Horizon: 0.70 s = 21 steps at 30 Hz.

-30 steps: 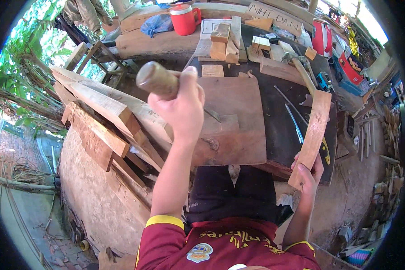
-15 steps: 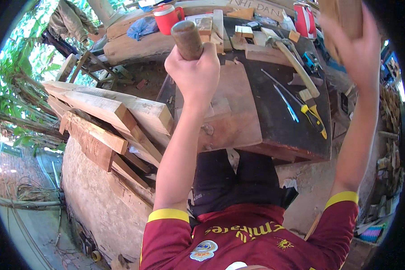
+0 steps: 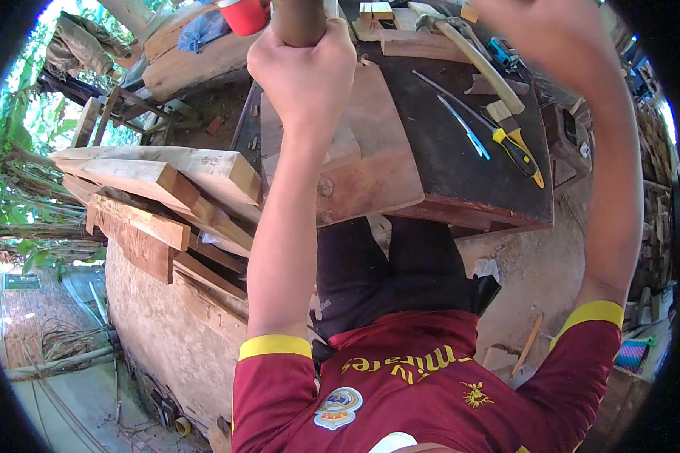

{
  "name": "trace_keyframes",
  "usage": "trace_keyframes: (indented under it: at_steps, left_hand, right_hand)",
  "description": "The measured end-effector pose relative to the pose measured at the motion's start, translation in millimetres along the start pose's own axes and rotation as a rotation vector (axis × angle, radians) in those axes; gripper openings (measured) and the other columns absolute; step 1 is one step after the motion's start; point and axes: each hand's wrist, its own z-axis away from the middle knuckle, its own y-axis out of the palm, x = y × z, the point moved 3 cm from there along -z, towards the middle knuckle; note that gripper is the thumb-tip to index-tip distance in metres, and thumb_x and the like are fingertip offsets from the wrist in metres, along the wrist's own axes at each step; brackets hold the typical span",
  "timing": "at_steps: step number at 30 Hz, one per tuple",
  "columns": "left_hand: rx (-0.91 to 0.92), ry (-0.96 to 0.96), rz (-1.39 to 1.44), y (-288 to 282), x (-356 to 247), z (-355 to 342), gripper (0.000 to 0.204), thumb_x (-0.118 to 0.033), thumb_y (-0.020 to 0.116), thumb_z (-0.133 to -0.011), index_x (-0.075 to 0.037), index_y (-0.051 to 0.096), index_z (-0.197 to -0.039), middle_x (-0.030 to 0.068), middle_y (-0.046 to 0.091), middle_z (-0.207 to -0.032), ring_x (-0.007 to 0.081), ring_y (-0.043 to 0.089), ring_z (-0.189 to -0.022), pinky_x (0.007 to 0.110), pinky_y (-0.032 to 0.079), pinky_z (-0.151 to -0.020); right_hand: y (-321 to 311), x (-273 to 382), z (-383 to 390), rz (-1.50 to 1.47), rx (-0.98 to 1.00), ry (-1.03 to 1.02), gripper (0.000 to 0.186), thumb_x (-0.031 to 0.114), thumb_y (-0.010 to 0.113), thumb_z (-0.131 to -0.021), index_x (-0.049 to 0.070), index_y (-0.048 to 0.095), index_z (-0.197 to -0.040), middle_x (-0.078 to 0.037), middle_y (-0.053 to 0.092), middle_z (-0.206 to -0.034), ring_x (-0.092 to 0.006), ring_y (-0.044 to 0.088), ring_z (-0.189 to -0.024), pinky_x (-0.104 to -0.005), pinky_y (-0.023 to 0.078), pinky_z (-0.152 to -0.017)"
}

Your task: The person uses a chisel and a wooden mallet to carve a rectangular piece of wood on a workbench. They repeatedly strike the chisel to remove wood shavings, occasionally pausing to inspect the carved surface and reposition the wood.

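My left hand (image 3: 302, 79) is closed in a fist around a thick brown rounded handle (image 3: 298, 21). Its top end is cut off by the upper edge, and whatever lies below the fist is hidden. Beneath that forearm, a flat wooden board (image 3: 381, 155) lies on the dark bench top (image 3: 461, 174), with a smaller light wood piece (image 3: 345, 147) on it. At the upper right is my right hand (image 3: 548, 38), raised, smeared by motion and partly out of the picture. Its fingers cannot be made out, nor anything in them.
On the bench's right side lie a hammer (image 3: 482, 64), a screwdriver (image 3: 517, 157), a blue pen (image 3: 467, 128) and a brush (image 3: 505, 115). Thick timber beams (image 3: 147, 174) are stacked at the left. A red mug (image 3: 243, 15) stands at the back left.
The view has shifted, so the bench sits higher in the picture. My right hand, earlier visibly gripping a wooden block, is higher and further left; the block no longer shows. My left hand keeps its grip.
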Motion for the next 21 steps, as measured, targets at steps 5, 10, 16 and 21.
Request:
trace_keyframes:
  at_steps: [5, 10, 16, 21]
  left_hand:
    - [0.011, -0.031, -0.074, -5, 8, -4, 0.016, -0.006, 0.064, -0.072, 0.0, 0.054, -0.061, -0.005, 0.053, -0.057, 0.0027, 0.044, -0.054, 0.023, 0.038, -0.051]
    - [-0.021, -0.051, -0.023, -8, 4, -7, 0.017, -0.006, 0.066, -0.072, -0.001, 0.054, -0.06, -0.003, 0.052, -0.055, 0.0039, 0.044, -0.049, 0.023, 0.037, -0.048]
    - [-0.028, -0.18, 0.105, -35, 13, -12, 0.022, 0.001, 0.062, -0.073, -0.004, 0.048, -0.057, -0.0004, 0.044, -0.047, 0.009, 0.04, -0.035, 0.026, 0.029, -0.036]
    - [-0.06, -0.304, 0.217, -48, 6, -9, 0.026, 0.001, 0.061, -0.075, -0.005, 0.045, -0.056, 0.0008, 0.043, -0.047, 0.011, 0.038, -0.034, 0.028, 0.027, -0.036]
  right_hand:
    - [21, -8, 22, -0.059, 0.075, 0.209, 0.069, 0.005, 0.062, -0.07, -0.005, 0.039, -0.134, -0.02, 0.058, -0.115, -0.0243, 0.058, -0.104, -0.0352, 0.046, -0.09]
    - [15, -14, 102, 0.012, -0.055, 0.483, 0.074, 0.017, 0.077, -0.074, -0.003, 0.04, -0.134, -0.019, 0.057, -0.119, -0.0246, 0.057, -0.108, -0.0386, 0.043, -0.095]
    - [40, 25, 183, -0.234, -0.021, 0.77, 0.07, 0.011, 0.075, -0.073, -0.005, 0.04, -0.132, -0.018, 0.056, -0.119, -0.0237, 0.054, -0.11, -0.0371, 0.04, -0.097]
    - [56, 52, 230, -0.336, -0.08, 0.968, 0.07, 0.009, 0.074, -0.071, -0.004, 0.041, -0.131, -0.017, 0.056, -0.118, -0.0246, 0.054, -0.11, -0.0372, 0.04, -0.096]
